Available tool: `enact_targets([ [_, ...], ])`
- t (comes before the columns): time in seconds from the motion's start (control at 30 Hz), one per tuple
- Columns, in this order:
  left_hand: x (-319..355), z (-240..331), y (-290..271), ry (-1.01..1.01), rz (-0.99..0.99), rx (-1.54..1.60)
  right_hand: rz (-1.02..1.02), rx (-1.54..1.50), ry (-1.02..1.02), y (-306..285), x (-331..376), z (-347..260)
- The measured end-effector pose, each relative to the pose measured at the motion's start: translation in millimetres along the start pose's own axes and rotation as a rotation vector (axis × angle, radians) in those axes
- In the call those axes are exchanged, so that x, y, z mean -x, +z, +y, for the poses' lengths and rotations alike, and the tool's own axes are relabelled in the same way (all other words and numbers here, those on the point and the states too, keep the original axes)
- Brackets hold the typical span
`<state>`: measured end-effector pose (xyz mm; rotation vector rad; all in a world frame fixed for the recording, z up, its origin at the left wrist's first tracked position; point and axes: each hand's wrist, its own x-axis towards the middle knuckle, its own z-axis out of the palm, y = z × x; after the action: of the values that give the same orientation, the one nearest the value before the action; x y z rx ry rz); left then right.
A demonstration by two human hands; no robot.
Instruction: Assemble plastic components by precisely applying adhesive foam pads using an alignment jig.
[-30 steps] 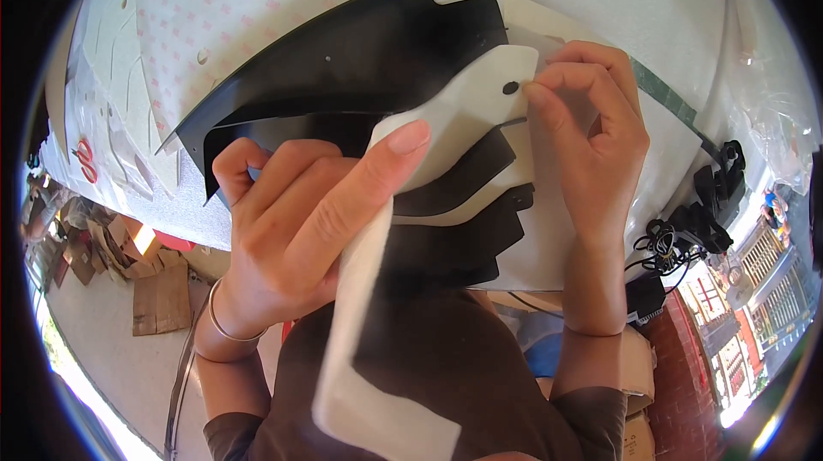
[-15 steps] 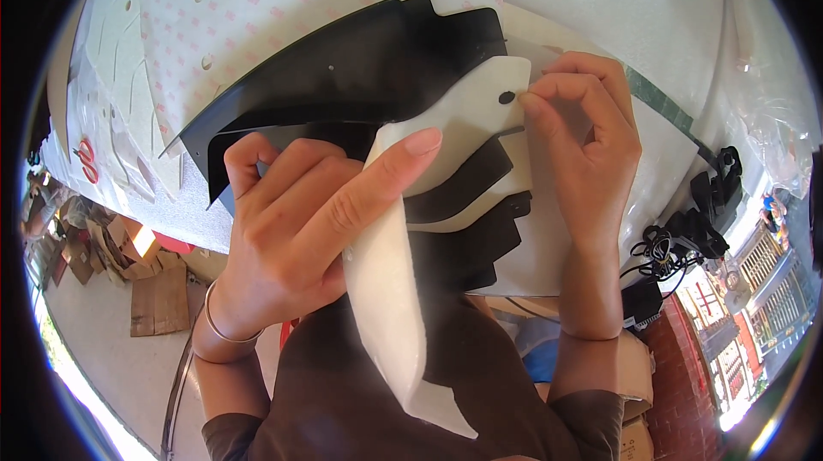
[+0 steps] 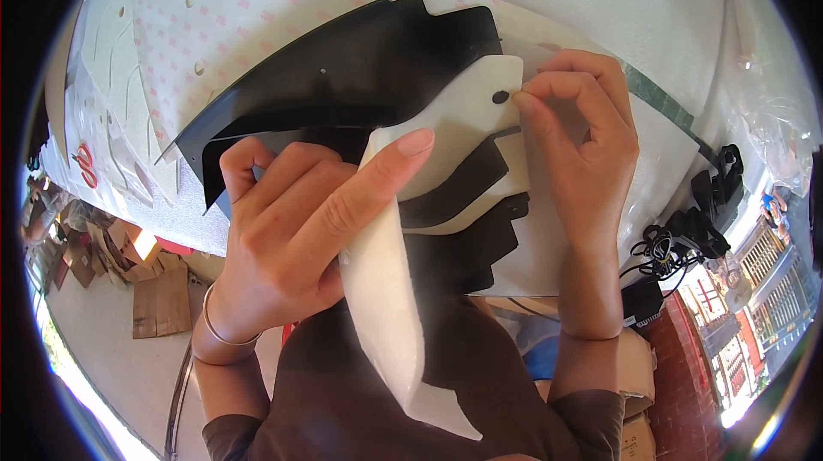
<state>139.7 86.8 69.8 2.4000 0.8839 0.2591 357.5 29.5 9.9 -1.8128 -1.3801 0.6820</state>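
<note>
The white foam sheet [image 3: 403, 290], a long curved cut-out with one small dark hole near its upper end, is held up above the table [image 3: 617, 24], in front of the person's torso. It runs from the right hand at the top down to a pointed tail over the dark shirt [image 3: 343, 410].

The left hand [image 3: 291, 238] is closed around the middle of the sheet. Its index finger lies stretched flat along the sheet's face, the tip pointing toward the upper end, and the other fingers are curled in toward the palm. The thumb side is hidden behind the sheet, so its contact cannot be told. A thin metal bangle [image 3: 225, 332] sits on that wrist.

The right hand [image 3: 583, 135] pinches the upper end of the sheet. Its fingertips [image 3: 525, 103] are drawn tightly together, just beside the hole, at the sheet's right edge. The remaining fingers are bent and stacked close above them.

Directly behind the sheet lies a stack of black cut-out pieces [image 3: 360, 75] of like outline, fanned over the near edge of the table. A perforated white backing sheet [image 3: 257, 24] with pink marks covers the table's far left portion. Black cables [image 3: 677, 238] lie at the table's right edge. Red-handled scissors [image 3: 84, 165] rest near its left edge.
</note>
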Motion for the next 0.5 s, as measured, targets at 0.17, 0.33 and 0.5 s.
enact_targets([
  [0.17, -0.3, 0.0, 0.1, -0.006, 0.0, 0.001, -0.001, 0.013, -0.018, 0.9, -0.5, 0.9],
  [0.33, 1.1, 2.6, -8.5, -0.077, -0.162, -0.028, 0.001, 0.033, -0.03, 1.5, -0.7, 1.2],
  [0.5, -1.0, 3.0, -9.5, -0.088, -0.198, -0.027, 0.006, 0.048, -0.038, 3.4, -0.5, 1.5],
])
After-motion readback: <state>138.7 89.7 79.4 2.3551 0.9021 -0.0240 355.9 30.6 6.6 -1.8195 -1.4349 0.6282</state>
